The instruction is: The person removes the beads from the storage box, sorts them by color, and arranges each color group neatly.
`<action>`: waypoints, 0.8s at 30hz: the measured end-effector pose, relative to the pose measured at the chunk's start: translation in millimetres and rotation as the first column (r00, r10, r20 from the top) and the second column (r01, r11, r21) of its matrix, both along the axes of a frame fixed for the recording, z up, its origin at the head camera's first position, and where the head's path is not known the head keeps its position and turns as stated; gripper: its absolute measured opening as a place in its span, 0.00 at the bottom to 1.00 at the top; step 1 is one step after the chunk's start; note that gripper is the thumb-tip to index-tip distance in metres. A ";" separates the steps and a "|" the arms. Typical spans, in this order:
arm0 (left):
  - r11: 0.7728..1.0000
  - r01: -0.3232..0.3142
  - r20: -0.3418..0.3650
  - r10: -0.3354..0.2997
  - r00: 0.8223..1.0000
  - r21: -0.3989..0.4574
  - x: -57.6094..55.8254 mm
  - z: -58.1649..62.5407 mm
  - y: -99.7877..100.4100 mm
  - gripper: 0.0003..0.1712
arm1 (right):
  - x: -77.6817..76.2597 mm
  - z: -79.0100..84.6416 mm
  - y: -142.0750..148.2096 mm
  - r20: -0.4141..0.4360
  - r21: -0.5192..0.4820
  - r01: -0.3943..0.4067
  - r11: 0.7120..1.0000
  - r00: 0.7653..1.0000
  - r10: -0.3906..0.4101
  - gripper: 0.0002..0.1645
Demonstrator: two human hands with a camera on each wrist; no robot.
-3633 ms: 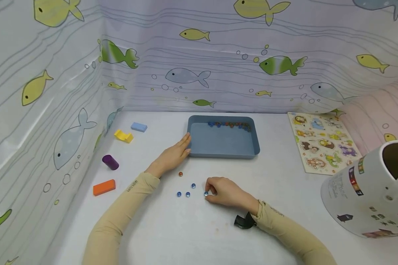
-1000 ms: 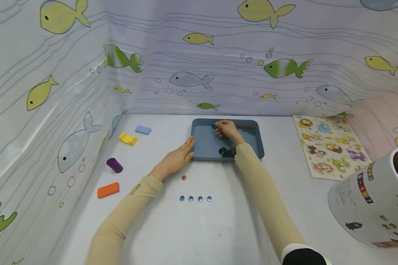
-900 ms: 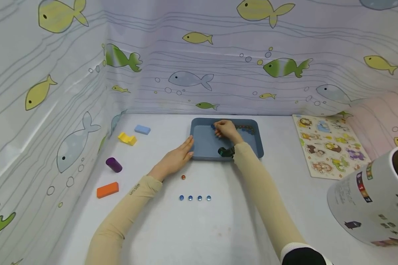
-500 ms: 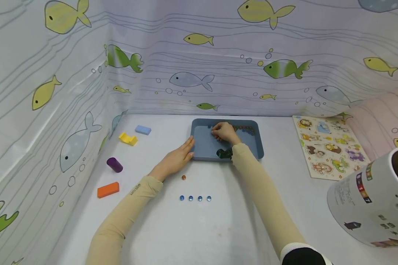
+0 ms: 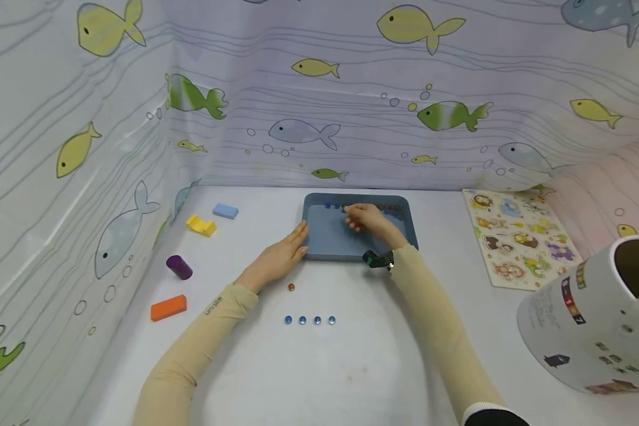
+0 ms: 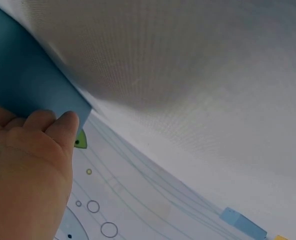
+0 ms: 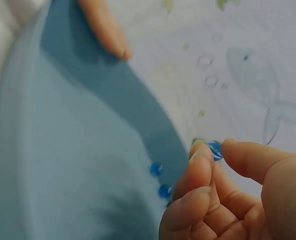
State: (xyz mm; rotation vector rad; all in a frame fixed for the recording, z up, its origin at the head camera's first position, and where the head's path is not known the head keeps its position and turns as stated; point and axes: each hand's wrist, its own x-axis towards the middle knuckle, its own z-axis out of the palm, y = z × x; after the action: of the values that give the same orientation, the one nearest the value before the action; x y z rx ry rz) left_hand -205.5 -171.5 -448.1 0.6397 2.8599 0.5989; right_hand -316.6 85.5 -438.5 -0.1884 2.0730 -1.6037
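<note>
My right hand (image 5: 371, 220) is over the blue-grey tray (image 5: 332, 241), pinching a blue-and-white glass marble (image 7: 215, 150) between thumb and index finger. More marbles lie along the tray's back wall. Two blue marbles (image 7: 160, 180) show below the fingers in the right wrist view. My left hand (image 5: 278, 259) rests with straight fingers against the tray's left side. On the table in front of the tray, several blue marbles (image 5: 310, 320) stand in a row. One orange marble (image 5: 291, 287) lies between that row and the left hand.
At left are a light blue block (image 5: 226, 211), a yellow block (image 5: 201, 226), a purple cylinder (image 5: 179, 267) and an orange block (image 5: 168, 308). An animal picture board (image 5: 519, 239) lies at right, behind a large white cylindrical container (image 5: 570, 331). Fish-print cloth hangs behind.
The right hand set a blue marble at the row's right end, then went to the tray's back and now holds another marble, lifted slightly toward the right. The left hand stays put.
</note>
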 end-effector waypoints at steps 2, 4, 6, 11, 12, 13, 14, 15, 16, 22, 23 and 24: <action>1.000 -0.006 -0.001 0.006 1.000 -0.002 -0.2 0.4 -0.5 0.34 | 9.4 5.8 5.8 0.008 -0.053 -0.040 0.998 0.999 0.041 0.28; 1.000 -0.008 0.000 0.008 1.000 -0.006 -0.4 0.6 -1.0 0.34 | 20.2 11.2 11.3 0.011 -0.097 -0.081 0.992 0.997 0.082 0.28; 1.000 -0.007 0.003 0.007 1.000 -0.010 -0.7 0.3 -1.2 0.34 | 33.0 15.5 16.8 -0.002 -0.113 -0.130 0.985 0.991 0.131 0.27; 1.000 -0.006 0.005 0.006 1.000 -0.012 -0.8 1.4 -1.1 0.34 | 71.5 18.4 28.9 -0.051 -0.094 -0.280 0.955 0.960 0.276 0.24; 1.000 -0.007 0.004 0.007 1.000 -0.011 -1.0 1.7 -1.2 0.34 | 79.5 16.7 30.6 -0.057 -0.088 -0.308 0.947 0.951 0.304 0.24; 1.000 -0.008 0.004 0.008 1.000 -0.013 -1.1 2.2 -1.2 0.34 | 87.4 14.3 32.3 -0.058 -0.084 -0.334 0.939 0.942 0.329 0.24; 1.000 -0.008 0.005 0.008 1.000 -0.012 -1.2 2.7 -1.1 0.34 | 95.5 11.7 33.2 -0.053 -0.079 -0.354 0.932 0.935 0.350 0.24; 1.000 -0.008 0.007 0.008 1.000 -0.011 -1.4 3.3 -1.0 0.34 | 103.6 8.7 34.1 -0.051 -0.068 -0.371 0.926 0.928 0.369 0.23; 1.000 -0.008 0.008 0.008 1.000 -0.013 -1.7 3.2 -0.8 0.34 | 111.5 4.7 35.0 -0.051 -0.059 -0.391 0.918 0.920 0.388 0.23; 1.000 -0.006 0.022 0.006 1.000 -0.011 -1.3 3.0 0.8 0.34 | 153.2 -14.6 37.5 -0.042 0.009 -0.468 0.884 0.883 0.468 0.16; 1.000 -0.007 0.025 0.007 1.000 -0.013 -1.0 3.0 0.8 0.34 | 158.5 -17.3 37.7 -0.040 0.018 -0.475 0.880 0.879 0.475 0.15; 1.000 -0.007 0.026 0.008 1.000 -0.014 -0.8 2.8 0.9 0.34 | 163.1 -19.6 38.0 -0.041 0.028 -0.481 0.876 0.875 0.482 0.14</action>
State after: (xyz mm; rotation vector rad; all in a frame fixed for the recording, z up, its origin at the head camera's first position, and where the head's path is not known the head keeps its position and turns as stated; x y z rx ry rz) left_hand -206.3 -170.7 -445.2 0.6149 2.8413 0.5839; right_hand -153.4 123.6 -458.1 -0.6871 1.8744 -1.2809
